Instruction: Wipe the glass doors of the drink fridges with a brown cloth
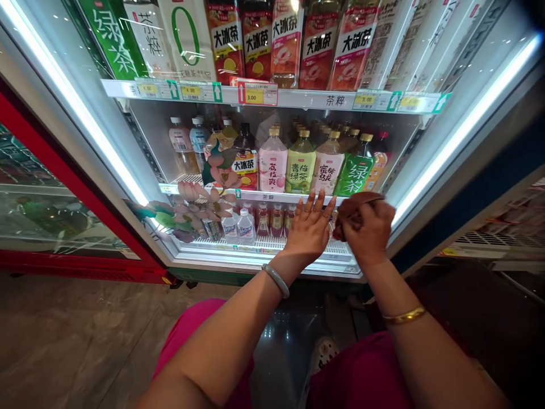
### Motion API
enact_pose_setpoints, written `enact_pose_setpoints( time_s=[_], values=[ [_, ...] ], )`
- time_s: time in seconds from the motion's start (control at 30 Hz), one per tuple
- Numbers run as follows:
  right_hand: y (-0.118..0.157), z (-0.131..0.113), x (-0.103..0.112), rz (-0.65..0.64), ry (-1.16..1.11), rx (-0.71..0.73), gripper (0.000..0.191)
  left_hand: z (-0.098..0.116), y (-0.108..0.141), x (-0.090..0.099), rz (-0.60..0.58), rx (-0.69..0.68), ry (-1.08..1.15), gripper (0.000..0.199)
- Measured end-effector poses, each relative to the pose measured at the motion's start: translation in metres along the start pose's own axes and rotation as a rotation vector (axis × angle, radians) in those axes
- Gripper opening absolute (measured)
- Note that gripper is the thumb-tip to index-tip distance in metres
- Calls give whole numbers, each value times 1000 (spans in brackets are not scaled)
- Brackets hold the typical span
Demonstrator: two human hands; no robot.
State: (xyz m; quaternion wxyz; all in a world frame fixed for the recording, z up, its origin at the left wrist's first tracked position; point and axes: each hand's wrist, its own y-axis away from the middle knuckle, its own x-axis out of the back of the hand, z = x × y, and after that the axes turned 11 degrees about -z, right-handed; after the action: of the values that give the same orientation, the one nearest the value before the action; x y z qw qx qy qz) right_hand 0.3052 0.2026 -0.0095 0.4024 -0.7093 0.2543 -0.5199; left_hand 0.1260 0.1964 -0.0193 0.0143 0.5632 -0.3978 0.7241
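My right hand (372, 230) is closed around a bunched brown cloth (355, 213), in front of the right part of a lit drinks fridge. Beside it, my left hand (310, 230) is open with its fingers spread, near the middle shelf's front edge (276, 197); I cannot tell whether it touches the glass. Behind the fingertips stand a green-labelled tea bottle (355, 167), a peach-coloured bottle (328, 165) and a yellow-green bottle (300, 165). A flower decal (200, 201) covers part of the glass on the left.
Large tea bottles (317, 48) line the upper shelf above a price strip (255, 96). Small clear bottles (246, 226) stand on the bottom rack. A red-framed fridge (85, 227) is at the left, by the tiled floor (85, 341). My knees (204, 324) are below the hands.
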Motion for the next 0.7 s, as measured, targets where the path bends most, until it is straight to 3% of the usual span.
enact_pose_setpoints(
  time_s=[0.07,0.13,0.3,0.37,0.47,0.6,0.7],
  values=[
    [3,-12,-2,-109,-5,137,20,4,-2,-5,4,8,16,75],
    [1,0,0,-125,9,157,20,7,-4,-7,0,23,26,76],
    [-13,84,8,246,-15,-296,33,6,-4,-7,-17,18,23,81],
    [-14,97,9,330,-44,-373,33,4,-4,-7,-18,6,17,80],
    [-9,70,7,269,-26,-294,31,3,-4,-9,-13,-3,11,81],
    [-2,5,3,10,-34,7,28,5,-6,-14,14,1,12,78],
    [-6,-2,5,-63,-8,151,21,6,-7,-16,16,11,11,78]
  ],
)
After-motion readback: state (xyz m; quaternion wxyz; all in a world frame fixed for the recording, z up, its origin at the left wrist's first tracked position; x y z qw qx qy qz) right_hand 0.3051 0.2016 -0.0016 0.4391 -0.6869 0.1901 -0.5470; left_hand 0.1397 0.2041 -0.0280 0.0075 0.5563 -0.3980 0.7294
